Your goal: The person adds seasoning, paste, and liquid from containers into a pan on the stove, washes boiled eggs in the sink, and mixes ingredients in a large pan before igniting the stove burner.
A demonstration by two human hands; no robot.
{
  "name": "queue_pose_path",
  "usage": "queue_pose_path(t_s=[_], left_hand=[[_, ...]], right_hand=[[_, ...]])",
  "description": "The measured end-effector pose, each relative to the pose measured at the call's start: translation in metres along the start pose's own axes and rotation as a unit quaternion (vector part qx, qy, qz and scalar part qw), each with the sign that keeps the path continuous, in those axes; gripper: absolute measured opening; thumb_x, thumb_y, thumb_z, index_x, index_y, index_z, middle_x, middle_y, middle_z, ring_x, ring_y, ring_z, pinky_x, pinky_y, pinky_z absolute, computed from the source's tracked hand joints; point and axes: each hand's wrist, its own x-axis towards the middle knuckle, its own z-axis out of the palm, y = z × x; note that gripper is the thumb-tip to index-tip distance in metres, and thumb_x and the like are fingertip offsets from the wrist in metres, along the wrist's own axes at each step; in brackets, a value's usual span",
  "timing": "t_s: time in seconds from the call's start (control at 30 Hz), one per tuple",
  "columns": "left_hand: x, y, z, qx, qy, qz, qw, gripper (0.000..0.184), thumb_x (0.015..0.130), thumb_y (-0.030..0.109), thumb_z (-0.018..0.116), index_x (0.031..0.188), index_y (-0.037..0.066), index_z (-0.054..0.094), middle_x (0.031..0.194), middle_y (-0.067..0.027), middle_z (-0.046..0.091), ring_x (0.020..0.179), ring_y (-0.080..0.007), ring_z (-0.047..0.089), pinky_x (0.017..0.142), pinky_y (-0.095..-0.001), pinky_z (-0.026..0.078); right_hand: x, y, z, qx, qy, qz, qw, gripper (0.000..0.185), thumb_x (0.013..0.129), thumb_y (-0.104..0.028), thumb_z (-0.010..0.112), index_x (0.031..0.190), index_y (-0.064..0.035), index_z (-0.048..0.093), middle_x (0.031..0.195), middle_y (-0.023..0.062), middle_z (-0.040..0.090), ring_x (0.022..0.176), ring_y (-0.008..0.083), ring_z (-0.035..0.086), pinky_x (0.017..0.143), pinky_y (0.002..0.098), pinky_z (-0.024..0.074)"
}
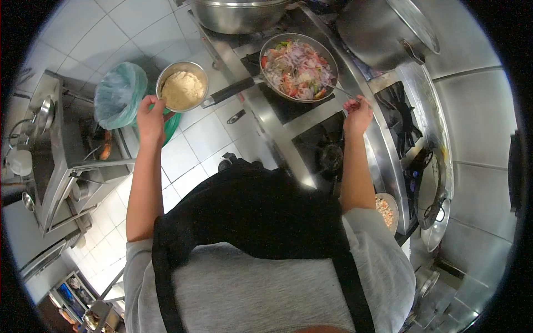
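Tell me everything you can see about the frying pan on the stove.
The frying pan is round, with a metal-looking rim and a long, dark handle pointing toward the left hand. It sits on the stove, filled with a mix of pale, red and some green chopped pieces. A thin utensil from the right hand reaches into it.

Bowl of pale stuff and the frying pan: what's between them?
In the head view, the black handle reaches from the frying pan towards the bowl, above the metal stove and pale floor tiles.
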Motion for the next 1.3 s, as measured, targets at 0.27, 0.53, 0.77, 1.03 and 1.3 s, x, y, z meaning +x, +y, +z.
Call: queue_pose_path(t_s=[0.27,0.53,0.77,1.03,1.3], left_hand=[[-0.003,0.000,0.000,0.018,0.019,0.007,1.000,0.009,0.083,0.008,0.054,0.077,0.008,0.047,0.079,-0.0012,0.048,0.075,-0.0133,0.052,0.067,-0.0341,0.053],[-0.003,-0.002,-0.009,0.039,0.051,0.003,0.998,0.006,0.083,0.008,0.054,0.081,0.006,0.050,0.081,-0.0023,0.049,0.076,-0.0136,0.053,0.067,-0.0336,0.053],[-0.011,0.001,-0.024,0.037,0.080,0.001,0.996,0.006,0.084,0.009,0.054,0.083,0.006,0.049,0.084,-0.0022,0.049,0.079,-0.0128,0.052,0.067,-0.0335,0.053],[-0.019,0.002,-0.031,0.020,0.085,-0.004,0.996,0.010,0.084,0.008,0.055,0.080,0.008,0.046,0.084,-0.0016,0.048,0.080,-0.0125,0.051,0.068,-0.0344,0.054],[-0.028,0.003,-0.032,0.012,0.078,-0.001,0.997,0.010,0.084,0.009,0.055,0.079,0.008,0.046,0.083,-0.0008,0.047,0.080,-0.0117,0.051,0.068,-0.0343,0.054]], right_hand=[[0.058,-0.011,-0.032,-0.065,0.061,-0.053,0.995,0.015,0.087,-0.015,0.045,0.090,-0.0004,0.046,0.059,0.0131,0.053,0.047,0.0198,0.051,0.047,0.0315,0.0454],[0.130,0.024,0.012,-0.096,0.088,-0.051,0.990,0.014,0.088,-0.014,0.041,0.091,-0.0008,0.045,0.060,0.0130,0.053,0.046,0.0197,0.051,0.045,0.0316,0.0483],[0.139,0.046,0.071,-0.054,0.058,-0.037,0.996,0.014,0.088,-0.012,0.039,0.087,-0.0009,0.047,0.061,0.0138,0.053,0.047,0.0212,0.053,0.043,0.0325,0.0479],[0.107,0.050,0.118,-0.037,-0.013,-0.015,0.999,0.008,0.087,-0.009,0.041,0.088,-0.0025,0.046,0.060,0.0137,0.055,0.045,0.0200,0.052,0.040,0.0310,0.0442],[0.107,0.032,0.095,-0.038,0.024,-0.037,0.998,0.010,0.086,-0.009,0.041,0.089,-0.0018,0.047,0.058,0.0134,0.053,0.045,0.0195,0.052,0.040,0.0303,0.0441]])
